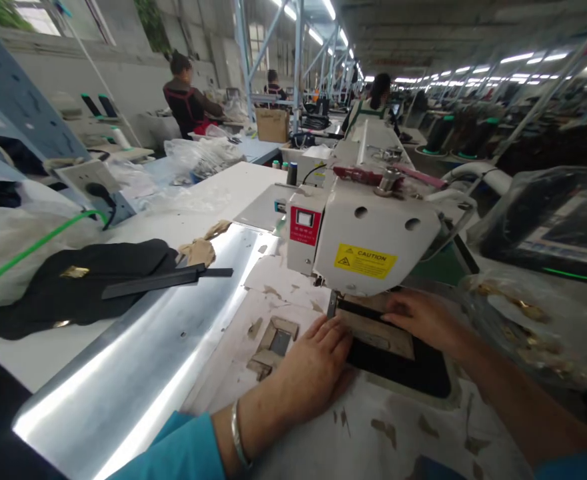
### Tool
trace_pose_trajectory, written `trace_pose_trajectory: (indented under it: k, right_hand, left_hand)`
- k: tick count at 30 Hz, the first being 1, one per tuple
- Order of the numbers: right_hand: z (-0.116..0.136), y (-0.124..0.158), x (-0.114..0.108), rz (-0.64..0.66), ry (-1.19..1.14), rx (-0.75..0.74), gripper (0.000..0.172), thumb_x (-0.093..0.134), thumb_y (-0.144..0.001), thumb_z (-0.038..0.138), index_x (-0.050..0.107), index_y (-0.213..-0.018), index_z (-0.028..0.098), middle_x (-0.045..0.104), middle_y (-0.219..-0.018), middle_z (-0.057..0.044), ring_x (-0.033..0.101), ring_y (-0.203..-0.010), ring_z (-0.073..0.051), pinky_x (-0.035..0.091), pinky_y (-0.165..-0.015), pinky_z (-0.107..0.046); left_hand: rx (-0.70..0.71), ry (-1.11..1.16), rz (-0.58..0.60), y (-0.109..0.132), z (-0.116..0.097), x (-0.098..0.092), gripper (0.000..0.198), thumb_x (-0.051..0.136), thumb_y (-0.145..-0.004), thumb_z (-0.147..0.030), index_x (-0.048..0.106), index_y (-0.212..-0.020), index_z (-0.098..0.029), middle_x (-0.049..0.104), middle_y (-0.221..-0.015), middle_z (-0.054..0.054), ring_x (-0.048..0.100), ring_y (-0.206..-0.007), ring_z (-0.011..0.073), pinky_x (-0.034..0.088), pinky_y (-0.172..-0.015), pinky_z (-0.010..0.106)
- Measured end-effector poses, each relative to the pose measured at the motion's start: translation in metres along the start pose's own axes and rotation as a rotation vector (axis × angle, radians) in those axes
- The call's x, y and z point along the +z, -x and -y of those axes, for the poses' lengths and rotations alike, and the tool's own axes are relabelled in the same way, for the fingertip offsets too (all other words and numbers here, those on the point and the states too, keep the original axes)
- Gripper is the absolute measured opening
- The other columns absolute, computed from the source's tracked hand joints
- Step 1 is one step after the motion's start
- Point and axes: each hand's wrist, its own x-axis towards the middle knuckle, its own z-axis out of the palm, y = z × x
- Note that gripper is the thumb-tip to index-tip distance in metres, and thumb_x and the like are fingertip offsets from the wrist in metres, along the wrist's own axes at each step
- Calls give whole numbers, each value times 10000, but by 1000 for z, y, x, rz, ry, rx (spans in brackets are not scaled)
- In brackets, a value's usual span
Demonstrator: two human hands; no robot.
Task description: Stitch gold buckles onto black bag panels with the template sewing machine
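Note:
Below the head of a white sewing machine (373,233) lies a black piece (423,373) with a tan strip (381,337) on top. My left hand (318,360) rests at the left end of the black piece, fingers bent and together; whether it grips anything is hidden. At the strip's far right edge, my right hand (416,317) has its fingers pinched together near a thin black strip (356,308); what lies between the fingertips is too small to make out. The machine head partly covers the far side of the work.
A shiny metal plate (143,353) spans the left. Beyond it lie black pieces (93,273) and dark strips (153,283). A bag of gold parts (523,327) and a plastic-wrapped screen (558,227) stand at right. People work in the background.

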Motion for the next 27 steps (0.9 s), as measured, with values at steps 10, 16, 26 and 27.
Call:
trace_pose_trajectory:
  k: [10, 16, 26, 27]
  right_hand:
    - [-11, -11, 6, 233, -180, 82, 246, 612, -773, 441, 604, -713, 202, 517, -602, 24, 479, -574, -137, 364, -541, -264]
    - [-10, -6, 11, 166, -158, 108, 257, 608, -791, 446, 587, -699, 206, 496, -584, 28, 464, -569, -135, 335, -531, -266]
    - [-4, -13, 12, 156, -96, 124, 316, 633, -753, 486, 575, -625, 202, 522, -553, 22, 471, -541, -129, 328, -511, -262]
    - [-3, -13, 13, 147, -85, 134, 316, 642, -744, 481, 569, -612, 203, 519, -541, 22, 467, -529, -128, 320, -499, -260]
  left_hand:
    - [6, 30, -3, 2, 7, 4, 448, 536, -964, -282, 527, -1350, -56, 524, -1427, 182, 471, -1356, 309, 361, -1179, 458]
    - [3, 13, -22, -1, 5, 9, 444, 536, -963, -278, 533, -1348, -56, 524, -1421, 192, 468, -1357, 319, 364, -1177, 453]
    - [27, 5, -71, -1, 6, 8, 417, 537, -964, -262, 545, -1326, -55, 548, -1394, 176, 492, -1334, 307, 382, -1167, 428]
    - [28, 3, -75, -1, 6, 9, 416, 538, -965, -267, 548, -1322, -54, 552, -1388, 176, 495, -1330, 308, 384, -1165, 427]
